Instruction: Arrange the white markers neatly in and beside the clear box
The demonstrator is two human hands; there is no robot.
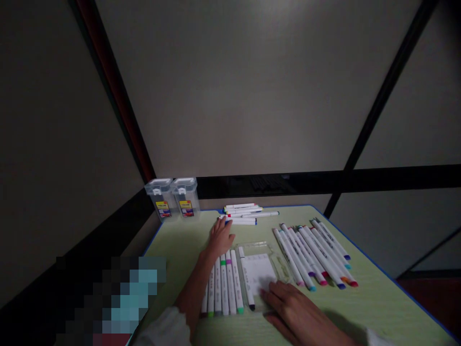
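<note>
My left hand (220, 236) reaches to the far side of the table, fingers stretched and thumb apart. Its fingertips are at the left end of white markers (245, 221); whether they touch is hard to tell. My right hand (293, 307) lies low with loosely extended fingers at the near right corner of a clear plastic tray (257, 245). Inside the tray are a white card (258, 269) and one black-tipped marker (247, 281) along its left side. Left of that, several white markers (224, 288) stand in a row, partly covered by my left forearm.
Several markers with coloured ends (313, 254) lie side by side on the right of the pale green table (176, 240). More markers (241, 208) are piled at the back. Two clear lidded boxes (185, 197) stand at the back left. A wall (230, 96) rises behind the table.
</note>
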